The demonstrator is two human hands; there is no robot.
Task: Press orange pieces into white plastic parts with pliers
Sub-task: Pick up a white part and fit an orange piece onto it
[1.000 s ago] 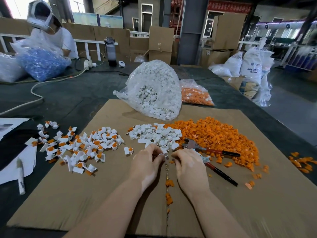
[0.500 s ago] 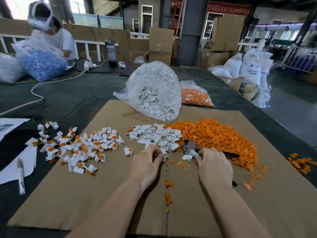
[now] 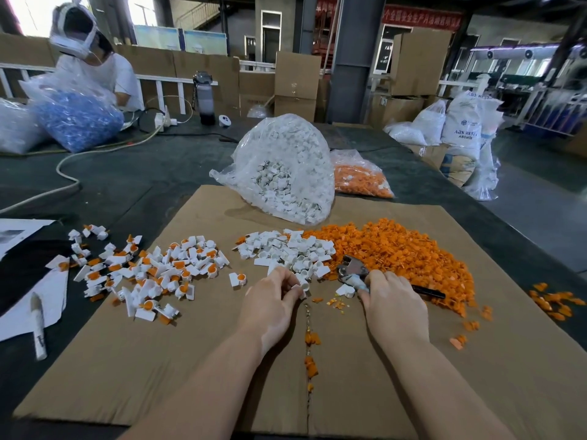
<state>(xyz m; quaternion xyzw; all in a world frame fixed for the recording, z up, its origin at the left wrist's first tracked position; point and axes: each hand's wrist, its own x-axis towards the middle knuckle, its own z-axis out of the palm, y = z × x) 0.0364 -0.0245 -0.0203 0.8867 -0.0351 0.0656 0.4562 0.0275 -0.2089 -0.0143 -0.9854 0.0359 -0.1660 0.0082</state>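
Cardboard sheet [image 3: 133, 369] is lying nearest you, carrying everything. Your left hand [image 3: 270, 300] is pinching a white part [image 3: 301, 282] at the white pile's [image 3: 286, 249] near edge; your right hand [image 3: 392, 301] is gripping the pliers [image 3: 352, 269] beside the orange pieces [image 3: 403, 249]. Farther left, assembled parts [image 3: 152, 268] are lying scattered. Beyond, a bag of white parts [image 3: 282, 169] is resting.

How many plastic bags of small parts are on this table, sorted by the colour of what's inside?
Bag of white parts: 1
Bag of orange pieces: 1
Bag of blue parts: 1
Pale bag at the far left edge, contents unclear: 1
Total: 4 bags
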